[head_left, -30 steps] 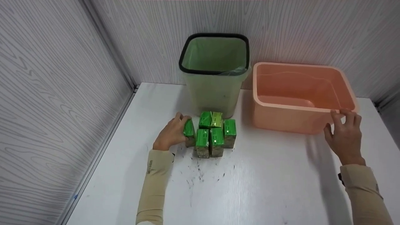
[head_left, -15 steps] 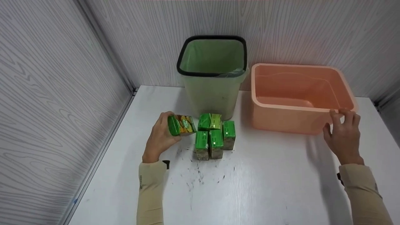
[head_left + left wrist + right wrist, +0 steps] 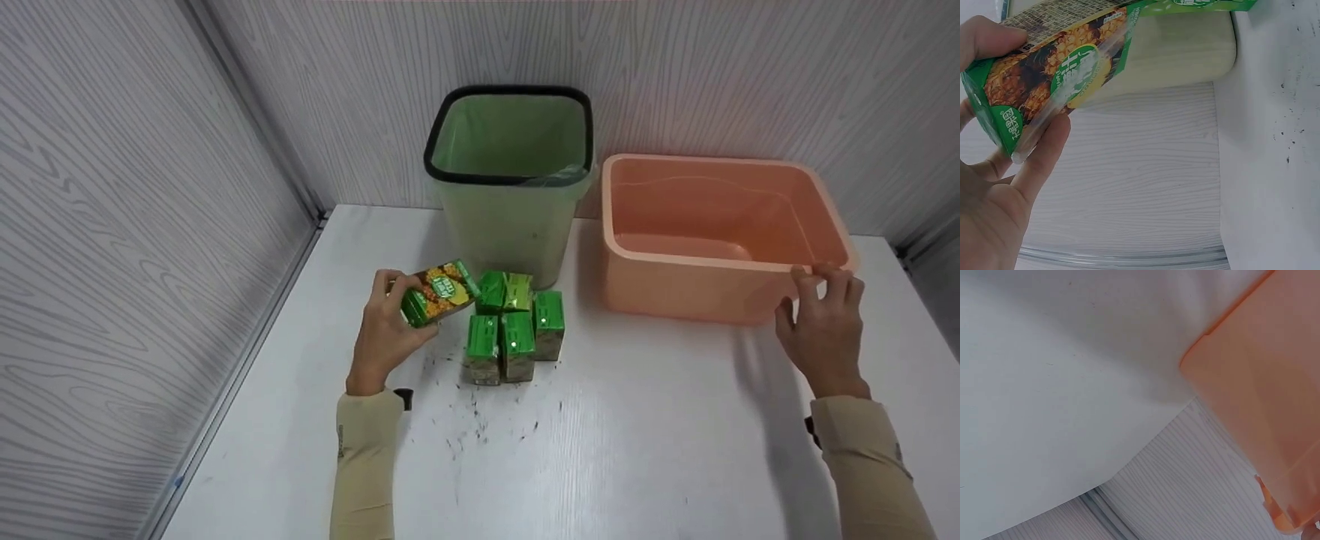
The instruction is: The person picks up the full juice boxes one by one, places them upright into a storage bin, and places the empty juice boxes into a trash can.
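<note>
On the left side stands a wall (image 3: 135, 247) with grey wood-grain pattern. Next to it, the left hand (image 3: 381, 337) comes out of a beige sleeve (image 3: 367, 457) and holds a juice carton (image 3: 448, 289). The grip is a pinch: the fingers press on one side of this carton and the thumb on the opposite side. The carton is tilted, with its pineapple picture turned up; in the left wrist view a narrow translucent strip (image 3: 1055, 115) lies along it.

Just to the right, five other cartons (image 3: 517, 334) stand upright close together on the white table (image 3: 637, 420): two behind, two in front, one at the right. One of the back pair has a yellow-green top, the others are green. If the held carton touches its neighbour, I cannot tell. Behind the group is a pale green bin (image 3: 517, 221) with black rim. Dark specks (image 3: 480, 412) are scattered on the table in front.

Further right is an orange tub (image 3: 697, 289). At its near right corner the right hand (image 3: 825, 334) grips the rim, the fingers bent over it and the thumb outside; the fingertips are partly hidden.
</note>
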Motion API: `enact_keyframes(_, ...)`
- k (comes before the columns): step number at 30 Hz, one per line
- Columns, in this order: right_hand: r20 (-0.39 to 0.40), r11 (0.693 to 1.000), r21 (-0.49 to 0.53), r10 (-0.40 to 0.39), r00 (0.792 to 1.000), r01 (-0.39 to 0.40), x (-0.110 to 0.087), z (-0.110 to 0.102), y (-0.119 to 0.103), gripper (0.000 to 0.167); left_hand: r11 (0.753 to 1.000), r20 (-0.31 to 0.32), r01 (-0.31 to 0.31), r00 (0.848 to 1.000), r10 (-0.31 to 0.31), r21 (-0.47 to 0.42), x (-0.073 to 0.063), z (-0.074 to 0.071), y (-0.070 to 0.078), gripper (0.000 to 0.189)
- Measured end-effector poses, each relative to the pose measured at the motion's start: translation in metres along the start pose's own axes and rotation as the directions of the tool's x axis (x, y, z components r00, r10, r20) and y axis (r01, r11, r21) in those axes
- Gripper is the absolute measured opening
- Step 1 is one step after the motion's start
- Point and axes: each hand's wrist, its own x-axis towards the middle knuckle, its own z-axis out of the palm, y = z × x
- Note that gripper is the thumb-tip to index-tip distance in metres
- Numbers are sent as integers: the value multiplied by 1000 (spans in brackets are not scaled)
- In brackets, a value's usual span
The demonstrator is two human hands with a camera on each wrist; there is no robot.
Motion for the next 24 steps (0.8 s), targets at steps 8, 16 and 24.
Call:
enact_keyframes(8, -11, 1000, 5, 1, 1000, -1, 1, 0, -1, 37, 1000, -62, -25, 998, 24, -16, 0, -4, 3, 58)
enact_keyframes(16, -19, 1000, 0, 20, 1000, -20, 2, 0, 0, 36, 995, -106, -88, 991, 83, -42, 9, 4, 8, 54)
enact_keyframes(24, -10, 999, 22, 48, 999, -47, 1, 2, -2, 36, 992, -74, -111, 992, 106, -66, 13, 22, 16, 51)
